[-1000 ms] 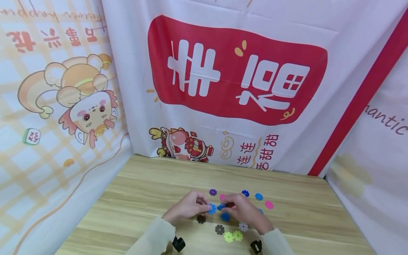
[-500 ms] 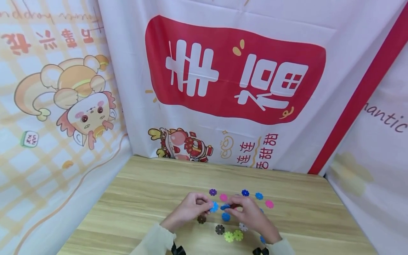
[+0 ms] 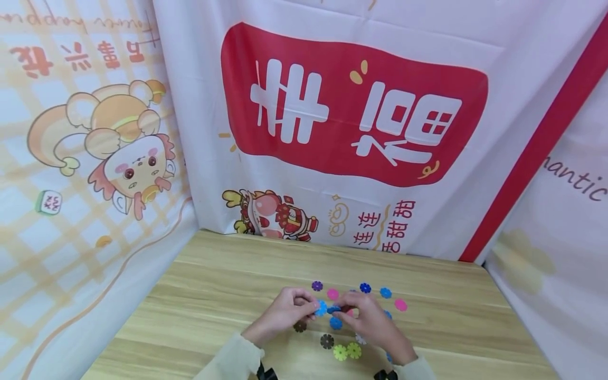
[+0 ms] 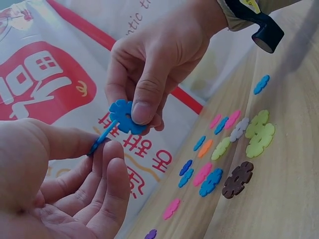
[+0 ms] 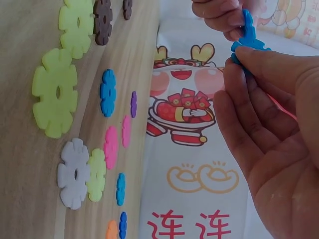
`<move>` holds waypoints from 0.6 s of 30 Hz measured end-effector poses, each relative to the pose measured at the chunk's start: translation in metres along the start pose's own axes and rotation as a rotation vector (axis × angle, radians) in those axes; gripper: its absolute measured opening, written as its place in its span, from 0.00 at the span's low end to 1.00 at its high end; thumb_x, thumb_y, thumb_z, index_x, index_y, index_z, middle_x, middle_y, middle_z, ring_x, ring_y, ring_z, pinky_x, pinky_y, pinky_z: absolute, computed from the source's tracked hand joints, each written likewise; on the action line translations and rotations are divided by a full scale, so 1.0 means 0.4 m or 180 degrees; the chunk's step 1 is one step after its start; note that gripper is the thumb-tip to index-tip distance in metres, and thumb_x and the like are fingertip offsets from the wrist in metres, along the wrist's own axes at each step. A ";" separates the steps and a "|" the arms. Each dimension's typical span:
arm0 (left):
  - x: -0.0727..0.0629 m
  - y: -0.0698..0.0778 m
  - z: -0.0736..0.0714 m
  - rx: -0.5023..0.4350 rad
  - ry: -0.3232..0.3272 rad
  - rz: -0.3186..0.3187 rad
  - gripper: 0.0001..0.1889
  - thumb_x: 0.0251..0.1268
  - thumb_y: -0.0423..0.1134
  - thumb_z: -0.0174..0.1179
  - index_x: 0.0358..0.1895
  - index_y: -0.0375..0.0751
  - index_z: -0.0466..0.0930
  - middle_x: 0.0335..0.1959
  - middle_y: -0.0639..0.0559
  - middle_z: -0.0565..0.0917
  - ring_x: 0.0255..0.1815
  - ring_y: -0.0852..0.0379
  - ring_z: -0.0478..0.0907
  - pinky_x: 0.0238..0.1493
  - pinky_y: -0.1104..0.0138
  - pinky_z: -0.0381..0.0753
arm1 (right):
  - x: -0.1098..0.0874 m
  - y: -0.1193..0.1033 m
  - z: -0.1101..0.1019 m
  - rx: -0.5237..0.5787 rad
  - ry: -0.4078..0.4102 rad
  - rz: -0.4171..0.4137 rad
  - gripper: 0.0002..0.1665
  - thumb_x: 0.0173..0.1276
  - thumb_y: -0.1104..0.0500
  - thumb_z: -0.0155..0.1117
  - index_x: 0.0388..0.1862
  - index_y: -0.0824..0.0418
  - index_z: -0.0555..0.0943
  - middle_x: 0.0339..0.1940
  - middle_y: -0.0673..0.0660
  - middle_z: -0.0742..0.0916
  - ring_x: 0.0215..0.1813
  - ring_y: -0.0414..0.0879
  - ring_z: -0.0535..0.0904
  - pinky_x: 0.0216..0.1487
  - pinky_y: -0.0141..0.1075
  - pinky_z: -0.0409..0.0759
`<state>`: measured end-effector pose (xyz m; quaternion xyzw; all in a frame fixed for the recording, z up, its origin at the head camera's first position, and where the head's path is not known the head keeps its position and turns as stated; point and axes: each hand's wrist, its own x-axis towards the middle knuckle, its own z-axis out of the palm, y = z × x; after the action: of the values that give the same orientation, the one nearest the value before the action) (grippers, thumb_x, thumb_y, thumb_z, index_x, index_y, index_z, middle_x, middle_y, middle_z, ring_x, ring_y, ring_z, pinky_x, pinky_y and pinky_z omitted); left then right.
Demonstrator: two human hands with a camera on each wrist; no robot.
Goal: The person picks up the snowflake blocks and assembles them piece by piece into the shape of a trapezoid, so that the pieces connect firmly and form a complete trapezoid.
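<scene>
My left hand (image 3: 285,312) pinches a light blue notched flower-shaped disc (image 3: 321,307) between thumb and fingers, above the table. Facing it, my right hand (image 3: 368,319) pinches a darker blue notched disc (image 3: 333,310). In the left wrist view the right hand's disc (image 4: 124,115) is seen broadside, and the left hand's disc (image 4: 105,131) is edge-on, meeting its rim. The right wrist view shows both blue discs (image 5: 247,44) in contact near the fingertips. How deeply their slots engage cannot be told, since fingers cover parts of both.
Loose flower discs lie around and beneath the hands: brown (image 3: 326,341), lime green (image 3: 340,352), blue (image 3: 335,323), pink (image 3: 401,304), purple (image 3: 317,285), grey (image 5: 75,174) and orange (image 4: 205,148). Printed cloth (image 3: 427,221) hangs behind the wooden table (image 3: 228,269).
Half a second ago a small gap showed between the two held discs; now they meet. The left hand's disc has shifted slightly right. Both hands keep their pinch.
</scene>
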<state>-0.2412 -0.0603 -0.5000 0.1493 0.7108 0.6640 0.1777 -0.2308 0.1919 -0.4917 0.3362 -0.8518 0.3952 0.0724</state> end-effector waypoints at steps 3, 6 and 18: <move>0.000 -0.002 0.003 0.0018 0.0003 0.0013 0.13 0.77 0.39 0.65 0.51 0.31 0.84 0.41 0.41 0.90 0.37 0.57 0.87 0.47 0.60 0.92 | 0.000 -0.002 0.002 -0.0036 -0.0008 -0.0026 0.09 0.65 0.67 0.77 0.41 0.56 0.90 0.37 0.48 0.91 0.38 0.31 0.85 0.42 0.28 0.88; 0.001 0.000 0.005 0.0050 0.0015 0.0020 0.11 0.77 0.39 0.65 0.49 0.33 0.84 0.40 0.40 0.90 0.36 0.58 0.87 0.44 0.62 0.91 | 0.001 -0.006 0.004 -0.0085 0.0013 -0.0111 0.08 0.65 0.66 0.77 0.40 0.57 0.90 0.37 0.49 0.92 0.38 0.30 0.85 0.41 0.28 0.88; -0.004 -0.024 0.048 0.0055 0.0356 0.0150 0.08 0.69 0.35 0.71 0.41 0.33 0.85 0.30 0.49 0.88 0.29 0.58 0.84 0.33 0.66 0.88 | -0.005 -0.027 0.008 -0.0450 -0.0139 -0.0281 0.09 0.61 0.73 0.76 0.37 0.61 0.90 0.33 0.50 0.90 0.38 0.33 0.86 0.40 0.21 0.85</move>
<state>-0.2311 -0.0447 -0.5106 0.1302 0.7216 0.6691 0.1207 -0.2221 0.1858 -0.4880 0.3760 -0.8633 0.3230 0.0947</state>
